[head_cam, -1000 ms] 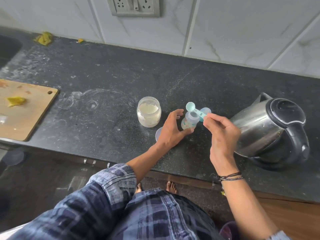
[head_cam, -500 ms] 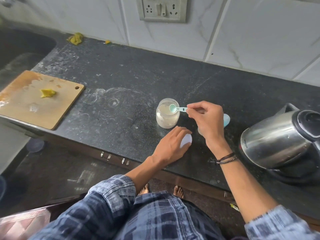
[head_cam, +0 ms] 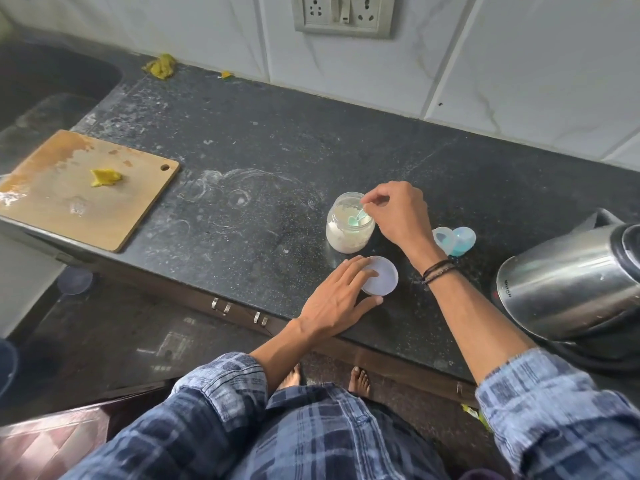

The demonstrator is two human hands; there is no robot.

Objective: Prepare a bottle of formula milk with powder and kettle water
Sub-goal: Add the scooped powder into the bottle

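A clear jar of pale formula powder point(head_cam: 349, 233) stands open on the dark counter point(head_cam: 242, 174). My right hand point(head_cam: 398, 213) pinches a small teal scoop point(head_cam: 356, 218) whose bowl dips inside the jar's mouth. My left hand point(head_cam: 337, 299) lies with straight fingers on the jar's round translucent lid point(head_cam: 382, 277), flat on the counter near the front edge. The small baby bottle point(head_cam: 444, 240) and its blue cap point(head_cam: 463, 241) sit just right of my right wrist, partly hidden by it. The steel kettle point(head_cam: 575, 282) stands at the far right.
A wooden cutting board point(head_cam: 69, 199) with a yellow scrap lies at the left, beside a dark sink point(head_cam: 41, 84). A yellow cloth point(head_cam: 161, 65) sits by the tiled wall under a socket plate point(head_cam: 343, 13). The counter's front edge runs just below my left hand.
My right hand carried the scoop from over the bottle leftward and lowered it into the powder jar. My left hand let go of the bottle and came down onto the lid.
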